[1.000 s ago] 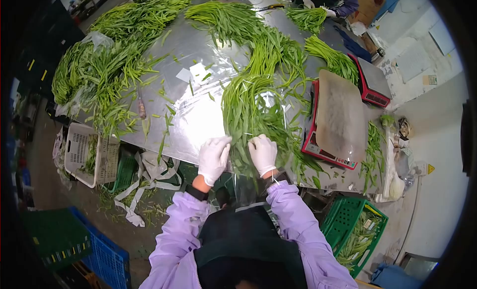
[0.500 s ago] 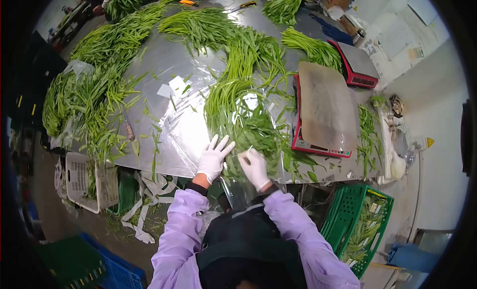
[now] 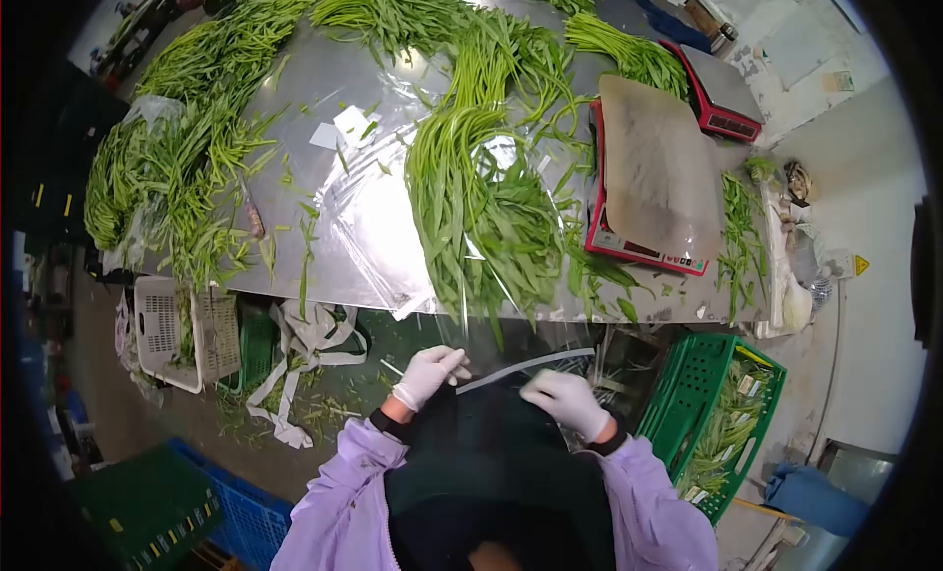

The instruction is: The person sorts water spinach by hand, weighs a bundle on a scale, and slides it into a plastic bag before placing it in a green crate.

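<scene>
A bunch of long-stemmed leafy greens lies in or under clear plastic on the metal table, its leaves toward me. The clear plastic bag reaches over the table's front edge, and its pale strip-like edge runs between my hands. My left hand, in a white glove, is closed at the left end of that edge, fingers pinched together. At the right, my right hand, also gloved, is curled closed on the plastic; its fingertips are hidden. A thin white strip shows beside my left hand.
Two red scales, one near and one farther, stand at the right. More greens are heaped along the left. Below the table are a white basket and a green crate holding packed greens. White labels lie mid-table.
Both hands have drawn back from the greens on the table toward my body, past the front edge. The bag's edge is now stretched between them. My view has shifted slightly.
</scene>
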`<state>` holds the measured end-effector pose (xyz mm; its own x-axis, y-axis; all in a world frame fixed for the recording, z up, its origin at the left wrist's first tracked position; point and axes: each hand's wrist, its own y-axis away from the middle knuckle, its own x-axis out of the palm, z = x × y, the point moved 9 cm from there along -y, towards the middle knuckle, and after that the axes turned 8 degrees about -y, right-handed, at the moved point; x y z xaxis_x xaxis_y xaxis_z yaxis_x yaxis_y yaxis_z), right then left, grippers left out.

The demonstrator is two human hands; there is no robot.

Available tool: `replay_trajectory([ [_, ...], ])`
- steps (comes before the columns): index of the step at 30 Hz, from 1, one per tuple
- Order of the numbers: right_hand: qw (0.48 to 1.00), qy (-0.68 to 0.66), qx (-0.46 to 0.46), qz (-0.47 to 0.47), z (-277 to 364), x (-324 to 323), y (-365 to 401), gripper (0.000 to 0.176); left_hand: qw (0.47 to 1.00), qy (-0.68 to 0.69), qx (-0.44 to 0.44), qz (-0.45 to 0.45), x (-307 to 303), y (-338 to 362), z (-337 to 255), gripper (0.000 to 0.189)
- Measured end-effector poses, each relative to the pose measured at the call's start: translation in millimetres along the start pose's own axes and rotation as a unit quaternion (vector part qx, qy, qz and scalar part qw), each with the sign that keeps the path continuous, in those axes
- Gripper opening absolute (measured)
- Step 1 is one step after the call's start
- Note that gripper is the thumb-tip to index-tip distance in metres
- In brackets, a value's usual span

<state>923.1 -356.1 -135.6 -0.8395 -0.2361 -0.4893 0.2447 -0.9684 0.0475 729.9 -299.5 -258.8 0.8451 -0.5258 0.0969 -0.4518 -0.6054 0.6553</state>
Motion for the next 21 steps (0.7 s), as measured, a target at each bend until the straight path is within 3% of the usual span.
replay_trajectory([
  [1,0.997,0.011,-0.062,-0.048,24.3,2.8,-18.1,0.010,0.999,0.020,-0.018,0.021,6.5,-0.6,3.5,0.026],
  [3,0.990,0.080,-0.114,-0.018,44.1,34.0,-42.1,0.007,0.999,0.045,-0.013,0.021,10.2,4.2,2.1,0.026],
  [9,0.977,0.138,-0.146,0.069,52.3,93.1,-65.9,0.007,0.998,0.061,-0.014,0.007,5.2,18.2,-3.0,0.027],
  [15,0.977,0.158,-0.104,0.093,34.1,116.0,-61.7,0.012,0.999,0.026,0.025,0.015,-2.4,16.0,1.7,0.028],
  [17,0.988,0.081,-0.086,0.095,37.2,106.7,-60.7,0.012,1.000,-0.008,0.018,0.020,-3.9,16.9,1.8,0.028],
  [21,0.980,0.151,-0.030,0.127,-0.9,77.1,-9.4,0.019,1.000,0.030,0.002,0.000,-18.5,24.2,4.1,0.027],
])
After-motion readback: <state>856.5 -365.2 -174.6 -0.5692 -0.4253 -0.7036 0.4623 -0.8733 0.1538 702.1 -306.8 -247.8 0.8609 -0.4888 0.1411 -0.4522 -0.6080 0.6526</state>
